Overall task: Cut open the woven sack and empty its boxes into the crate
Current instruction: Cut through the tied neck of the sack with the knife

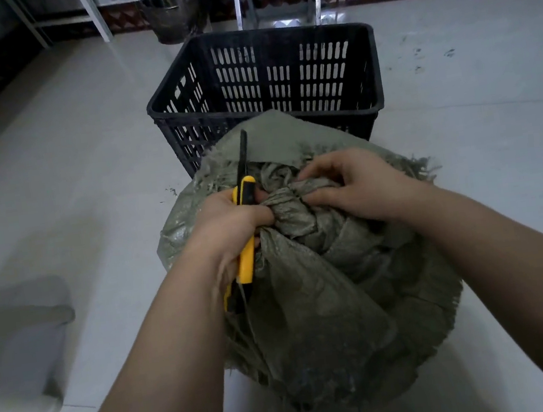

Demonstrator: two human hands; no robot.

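The grey-green woven sack point(327, 302) stands on the tiled floor point(84, 161), near and centre, with its mouth tied in a knot point(292, 203) on top. The right hand point(353, 184) comes from the right, fingers bent and pinching the knot. The left hand point(230, 221) has its fingers curled round a yellow knife point(248, 260), whose dark blade points far. Just behind the sack is the black slotted crate point(274, 30); farther back stands a dark bucket point(175, 11).
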